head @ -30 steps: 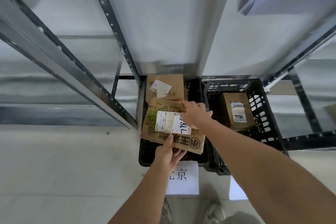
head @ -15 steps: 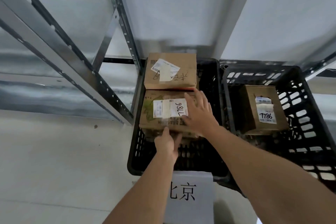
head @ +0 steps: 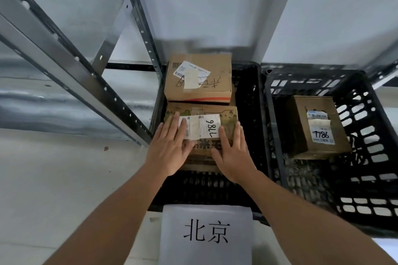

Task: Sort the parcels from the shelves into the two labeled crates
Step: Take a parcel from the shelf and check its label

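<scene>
Pressing flat, fingers spread: left hand [head: 170,148] and right hand [head: 233,155] on 7786 box [head: 226,112], left crate [head: 247,97], beside taped box [head: 200,79]; right crate [head: 366,135] held one 7786 carton [head: 301,118].

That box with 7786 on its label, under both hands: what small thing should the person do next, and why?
Probably lift both hands away. The left hand and right hand lie flat, fingers straight, on the box, which already sits in the left crate behind the 北京 sign, beside another parcel. It looks placed.
</scene>
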`<state>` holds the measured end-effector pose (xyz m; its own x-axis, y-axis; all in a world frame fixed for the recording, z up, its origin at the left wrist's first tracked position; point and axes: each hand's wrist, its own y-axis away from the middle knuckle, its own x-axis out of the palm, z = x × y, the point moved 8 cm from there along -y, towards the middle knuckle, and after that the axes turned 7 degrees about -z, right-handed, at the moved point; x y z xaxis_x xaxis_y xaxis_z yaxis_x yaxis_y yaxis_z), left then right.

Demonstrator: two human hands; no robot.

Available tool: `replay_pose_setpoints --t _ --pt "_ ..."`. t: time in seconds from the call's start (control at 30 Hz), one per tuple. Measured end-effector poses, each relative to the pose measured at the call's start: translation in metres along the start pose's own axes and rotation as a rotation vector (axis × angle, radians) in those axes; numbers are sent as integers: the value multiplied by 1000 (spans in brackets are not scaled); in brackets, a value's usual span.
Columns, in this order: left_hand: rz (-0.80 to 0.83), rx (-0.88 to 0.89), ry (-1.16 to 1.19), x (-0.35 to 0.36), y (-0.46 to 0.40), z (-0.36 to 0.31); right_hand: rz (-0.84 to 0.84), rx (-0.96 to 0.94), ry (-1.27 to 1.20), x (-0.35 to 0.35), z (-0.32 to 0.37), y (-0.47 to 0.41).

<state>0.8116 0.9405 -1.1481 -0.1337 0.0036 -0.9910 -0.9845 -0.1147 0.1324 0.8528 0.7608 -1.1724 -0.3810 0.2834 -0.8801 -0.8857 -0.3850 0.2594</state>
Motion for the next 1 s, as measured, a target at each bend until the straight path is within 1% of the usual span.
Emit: replay_pose_setpoints --t 0.03,0.1,0.23,0.27,0.33,0.4,0.43,0.6,0.77,0.87,0.93,1.0 --pt "27 26 -10 11 1 1 -27 -10 32 4 -2 1" --pt "4 35 12 22 4 1 -60 -31 90 8 -4 1" --pt "-171 16 35 7 -3 -2 -73 -15 60 -4 -5 -3" --pt "-187 26 33 3 -6 -5 -97 -18 78 -9 -6 -5" --pt "-143 54 45 4 -13 -11 -156 -65 163 -16 -3 -10" --pt "-49 64 60 13 -18 -13 -149 -120 181 -11 0 -19" --pt "-28 61 66 16 -19 -13 -137 -137 180 -8 1 -24" --pt "-105 71 71 20 -20 -11 -176 -142 180 2 -3 -30" --pt "-117 76 82 14 -16 -12 -191 -212 21 -12 -8 -27" --pt "-120 78 72 11 -15 -10 -253 -132 -79 -32 -28 -23" --pt "-114 74 73 10 -14 -8 -234 -78 -172 -37 -33 -25" --pt "-103 80 69 8 -13 -8 -205 -77 -209 -38 -30 -29"
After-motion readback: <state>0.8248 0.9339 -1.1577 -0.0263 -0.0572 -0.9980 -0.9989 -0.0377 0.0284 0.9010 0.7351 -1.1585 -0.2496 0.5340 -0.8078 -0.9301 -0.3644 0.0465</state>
